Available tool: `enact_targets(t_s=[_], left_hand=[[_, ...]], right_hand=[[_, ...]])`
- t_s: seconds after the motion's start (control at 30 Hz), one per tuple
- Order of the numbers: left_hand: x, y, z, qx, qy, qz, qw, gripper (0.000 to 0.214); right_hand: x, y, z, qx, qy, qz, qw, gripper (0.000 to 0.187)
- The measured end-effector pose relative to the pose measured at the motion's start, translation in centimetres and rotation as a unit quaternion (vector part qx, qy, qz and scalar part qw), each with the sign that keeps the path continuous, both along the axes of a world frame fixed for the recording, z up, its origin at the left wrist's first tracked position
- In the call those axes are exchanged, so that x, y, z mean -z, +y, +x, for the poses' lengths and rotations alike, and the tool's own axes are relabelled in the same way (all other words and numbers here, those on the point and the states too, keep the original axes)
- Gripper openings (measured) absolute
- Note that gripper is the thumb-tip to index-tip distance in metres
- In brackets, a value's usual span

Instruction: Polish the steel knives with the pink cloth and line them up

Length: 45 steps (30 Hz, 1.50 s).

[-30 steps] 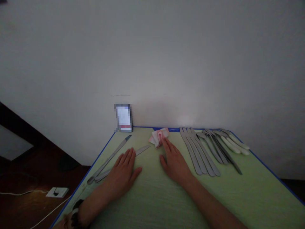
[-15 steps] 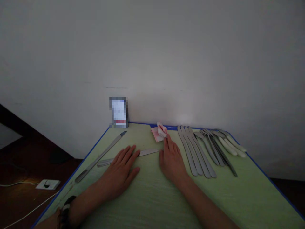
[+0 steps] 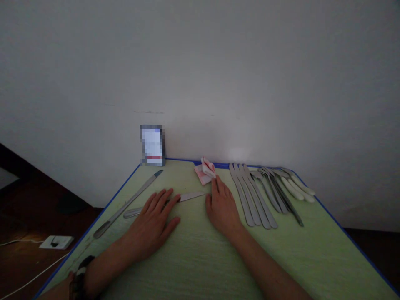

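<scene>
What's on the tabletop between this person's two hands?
In the head view, a knife blade lies there, pointing from the left hand toward the right hand. Nearer the viewer, the green tabletop between them is bare.

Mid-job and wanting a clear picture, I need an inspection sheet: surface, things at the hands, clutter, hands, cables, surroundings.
Surface: green tabletop, blue edging.
Things at the hands: table knife, partly covered; pink-and-white cloth, crumpled.
Clutter: slanted knife at left; row of four metal utensils and mixed cutlery at right; screened device upright at the far left corner.
Hands: left hand spread over the table knife; right hand has fingers at the cloth's near edge, grip unclear.
Cables: white cable at a white socket box on the floor.
Surroundings: grey wall behind.
</scene>
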<state>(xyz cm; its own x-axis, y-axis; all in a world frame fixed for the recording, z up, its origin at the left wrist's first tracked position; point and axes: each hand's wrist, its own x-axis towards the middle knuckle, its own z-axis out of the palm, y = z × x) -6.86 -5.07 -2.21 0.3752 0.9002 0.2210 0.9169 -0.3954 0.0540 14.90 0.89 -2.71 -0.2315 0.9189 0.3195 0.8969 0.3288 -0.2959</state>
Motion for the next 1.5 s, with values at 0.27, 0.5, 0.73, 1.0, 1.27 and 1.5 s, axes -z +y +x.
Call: enact_targets(t_s=[0.27,0.5,0.73,1.0,1.27,1.5], left_hand=[[-1.4,-0.1,0.5,0.034,-0.020,-0.015,0.999,0.039],[-1.8,0.1,0.5,0.061,-0.019,-0.028,0.998,0.035],[-3.4,0.6,-1.0,-0.075,0.078,-0.081,0.991,0.027],[-3.9,-0.8,1.1,-0.032,0.074,-0.134,0.988,0.028],[-5.8,-2.0,0.7,-0.103,0.140,-0.214,0.961,0.026],[-5.2,-1.5,1.8,-0.086,0.142,-0.191,0.968,0.027]], right_hand=[[0.0,0.7,0.4,0.002,0.009,0.017,1.000,0.053],[0.5,1.5,1.0,0.015,0.026,0.021,0.999,0.055],[1.4,2.0,1.3,0.026,0.128,0.062,0.990,0.057],[0.4,1.8,1.3,0.016,0.151,0.031,0.988,0.054],[-0.6,1.5,1.1,0.015,0.114,0.002,0.993,0.046],[0.0,1.9,1.2,0.002,0.111,0.000,0.994,0.050]])
